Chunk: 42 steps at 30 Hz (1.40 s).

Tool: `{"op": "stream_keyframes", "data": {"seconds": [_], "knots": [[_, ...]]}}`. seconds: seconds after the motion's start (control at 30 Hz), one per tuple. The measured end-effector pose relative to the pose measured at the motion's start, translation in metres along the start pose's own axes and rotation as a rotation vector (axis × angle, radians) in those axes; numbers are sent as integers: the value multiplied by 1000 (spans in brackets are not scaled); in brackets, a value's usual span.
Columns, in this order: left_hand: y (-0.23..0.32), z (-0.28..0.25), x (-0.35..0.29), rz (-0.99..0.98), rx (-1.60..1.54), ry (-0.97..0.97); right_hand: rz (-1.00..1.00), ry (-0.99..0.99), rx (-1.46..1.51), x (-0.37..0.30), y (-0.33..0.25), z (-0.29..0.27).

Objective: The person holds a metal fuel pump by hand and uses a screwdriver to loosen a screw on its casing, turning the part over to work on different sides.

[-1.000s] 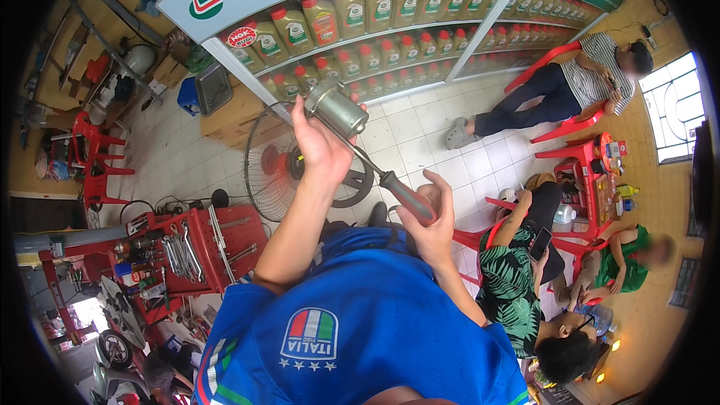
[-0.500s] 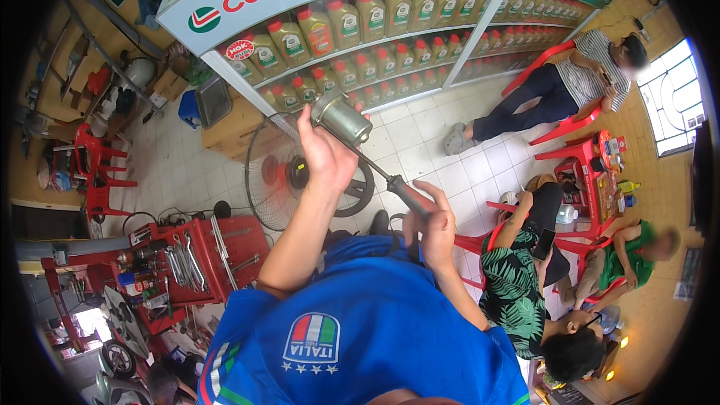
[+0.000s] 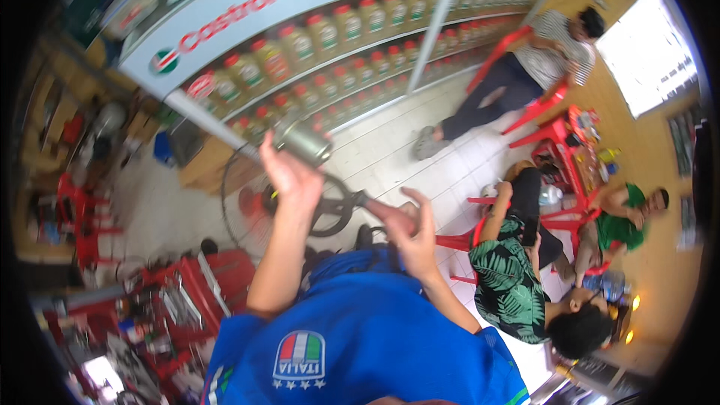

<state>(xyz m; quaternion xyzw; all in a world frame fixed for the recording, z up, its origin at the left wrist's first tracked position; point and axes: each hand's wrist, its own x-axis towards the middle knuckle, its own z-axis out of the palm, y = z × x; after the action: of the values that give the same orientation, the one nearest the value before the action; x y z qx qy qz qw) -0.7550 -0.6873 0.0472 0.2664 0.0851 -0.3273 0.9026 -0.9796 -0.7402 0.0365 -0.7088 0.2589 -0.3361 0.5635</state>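
Note:
My left hand [image 3: 294,180] is raised in front of me, palm up, with its fingers curled round a metal cylindrical motor [image 3: 306,144]. The motor has a rounded end cap pointing to the right. My right hand [image 3: 418,244] grips a screwdriver [image 3: 384,211] by its dark and red handle, the index finger lifted off it. The handle points up and left toward the motor, apart from it. The shaft is blurred against a black ring behind, so I cannot see where its tip is.
A standing fan [image 3: 251,206] and the black ring [image 3: 346,217] stand beyond my hands. Shelves of oil bottles [image 3: 349,24] line the back. At left is a red tool cart [image 3: 225,274] with wrenches. People sit at right on red chairs near a red table [image 3: 551,142].
The screwdriver's shaft no longer reaches the motor; the handle has drawn away from it. The whole view has shifted and blurred, and my hands appear further left and lower.

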Motion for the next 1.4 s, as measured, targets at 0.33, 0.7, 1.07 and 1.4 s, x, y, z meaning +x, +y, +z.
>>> {"op": "stream_keyframes", "data": {"seconds": [0.33, 0.7, 1.07, 1.4], "knots": [[-11, 10, 1, -42, 25, -35, 250, -66, 233, -5, -2, -5], [-29, 21, 3, -71, 24, -133, 143, 90, 363, -12, -9, -17], [-50, 30, -3, -140, 100, -144, 332, 89, 438, -21, -9, -39], [-53, 17, 2, -127, 89, -134, 403, 56, 501, -23, 0, -41]]}}
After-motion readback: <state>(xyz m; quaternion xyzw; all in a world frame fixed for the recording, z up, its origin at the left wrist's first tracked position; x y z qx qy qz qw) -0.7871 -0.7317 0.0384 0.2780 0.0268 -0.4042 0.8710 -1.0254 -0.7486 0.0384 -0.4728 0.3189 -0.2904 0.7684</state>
